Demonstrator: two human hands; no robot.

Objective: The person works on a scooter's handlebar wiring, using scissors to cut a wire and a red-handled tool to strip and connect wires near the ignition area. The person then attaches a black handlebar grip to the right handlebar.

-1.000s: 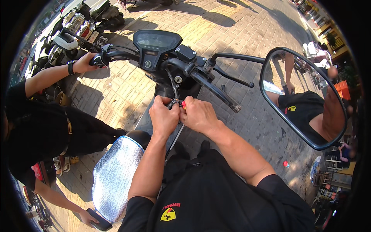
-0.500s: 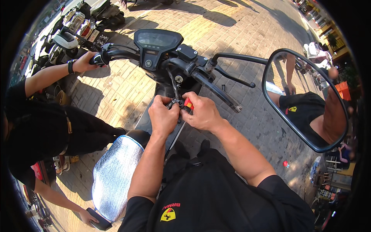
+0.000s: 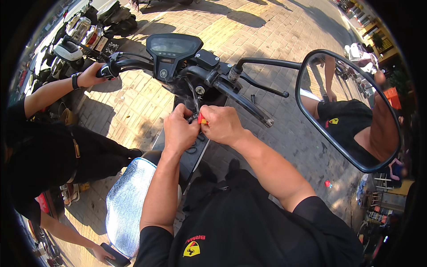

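In front of my body, below the key switch (image 3: 199, 90), both hands meet at a small dark part on a black cable (image 3: 194, 91). My left hand (image 3: 179, 130) is closed, pinching this dark part (image 3: 192, 119), which the fingers mostly cover. Against its right side, my right hand (image 3: 223, 125) is closed around a tool with a red-and-yellow handle (image 3: 203, 119); its tip is hidden. Above them runs the scooter's handlebar (image 3: 235, 94), its right end a bare dark tube without a grip. A dashboard display (image 3: 173, 46) sits at its middle.
A round-cornered mirror (image 3: 349, 111) juts out at right, near a brake lever (image 3: 267, 86). At left a person's hand (image 3: 91, 74) holds the left grip; their other hand holds a dark flat object (image 3: 114, 256). A silver cover (image 3: 129, 204) lies on the seat. Parked scooters (image 3: 89, 31) stand beyond.
My right hand has closed further over the red-and-yellow handle, and its fingers press nearer to my left hand. The whole view has shifted slightly, with the scooter appearing a little further left.
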